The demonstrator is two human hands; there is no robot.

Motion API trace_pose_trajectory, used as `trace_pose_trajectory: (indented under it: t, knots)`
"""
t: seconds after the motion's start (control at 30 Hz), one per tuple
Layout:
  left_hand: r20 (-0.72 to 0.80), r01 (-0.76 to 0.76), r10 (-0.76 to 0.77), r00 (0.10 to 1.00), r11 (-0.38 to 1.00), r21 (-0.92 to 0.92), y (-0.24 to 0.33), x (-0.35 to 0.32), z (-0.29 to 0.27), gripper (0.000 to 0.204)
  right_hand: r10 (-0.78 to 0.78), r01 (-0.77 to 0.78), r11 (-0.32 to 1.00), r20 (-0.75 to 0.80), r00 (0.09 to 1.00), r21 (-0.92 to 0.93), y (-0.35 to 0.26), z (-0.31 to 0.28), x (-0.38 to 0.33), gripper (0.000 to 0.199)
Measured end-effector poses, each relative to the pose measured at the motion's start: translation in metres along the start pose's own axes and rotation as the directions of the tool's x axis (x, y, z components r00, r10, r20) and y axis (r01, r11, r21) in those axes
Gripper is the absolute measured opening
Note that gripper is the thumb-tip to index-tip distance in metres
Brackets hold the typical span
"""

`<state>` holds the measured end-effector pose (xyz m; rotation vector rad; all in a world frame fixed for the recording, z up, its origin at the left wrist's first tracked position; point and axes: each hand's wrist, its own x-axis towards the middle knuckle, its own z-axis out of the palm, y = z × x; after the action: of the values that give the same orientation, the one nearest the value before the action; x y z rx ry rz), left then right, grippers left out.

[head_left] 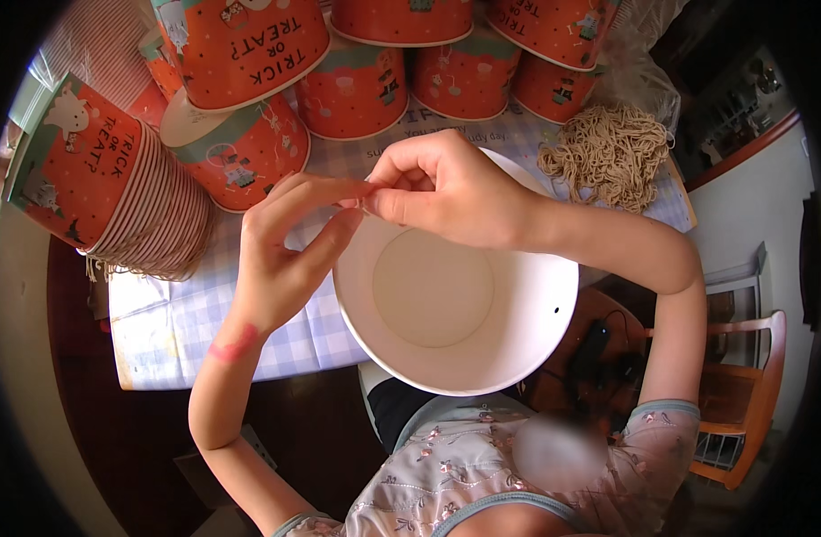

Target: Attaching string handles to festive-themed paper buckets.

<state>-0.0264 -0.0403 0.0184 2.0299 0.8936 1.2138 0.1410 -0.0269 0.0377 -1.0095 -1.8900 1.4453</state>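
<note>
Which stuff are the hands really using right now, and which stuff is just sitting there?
In use:
- white paper bucket, open side up
- left hand and right hand, pinching together at its far rim

Just lying about:
- pile of tan string
- orange buckets on the checked tablecloth
- nested bucket stack on its side
- wooden chair

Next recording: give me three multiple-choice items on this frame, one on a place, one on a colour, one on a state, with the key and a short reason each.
1. Where does the tangle of beige string lie?
A. inside the bucket
B. on the checked tablecloth, to the person's right
C. on the chair

2. What colour is the inside of the open paper bucket?
A. white
B. orange
C. blue

3. How do the left hand and right hand stand?
A. flat on the table
B. apart, both idle
C. fingertips pinched together at the bucket's far rim

Key: 1 B, it sits beside the orange buckets; 2 A, wall and floor show white; 3 C, the fingertips meet over the rim.
</note>
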Motion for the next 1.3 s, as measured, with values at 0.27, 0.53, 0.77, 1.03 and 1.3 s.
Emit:
trace_pose_trajectory:
  t: [0.27,0.53,0.77,1.03,1.3]
  knots:
    - [-0.021,0.078,-0.08,0.997,0.994,-0.079,-0.004,0.0,0.001,0.011,0.068,-0.067,0.997,0.018,0.998,-0.041,-0.003,0.0,-0.002,0.014]
    - [-0.06,0.084,-0.098,0.993,0.975,-0.207,-0.001,0.002,0.003,0.01,0.145,-0.144,0.989,0.071,0.987,-0.022,-0.011,0.004,-0.003,0.015]
    - [-0.045,0.061,-0.079,0.996,0.949,-0.31,-0.004,-0.002,0.0,0.008,0.09,-0.08,0.984,0.056,0.994,-0.161,-0.009,-0.008,-0.009,0.019]
    - [-0.036,0.132,-0.168,0.985,0.873,-0.47,-0.006,-0.003,0.002,0.009,-0.098,0.106,0.979,0.054,0.994,-0.173,-0.004,-0.01,0.003,0.008]
    - [-0.089,0.156,-0.19,0.978,0.941,-0.301,0.001,-0.004,-0.001,0.008,-0.118,0.129,0.971,0.063,0.991,-0.203,-0.006,-0.003,0.005,0.009]
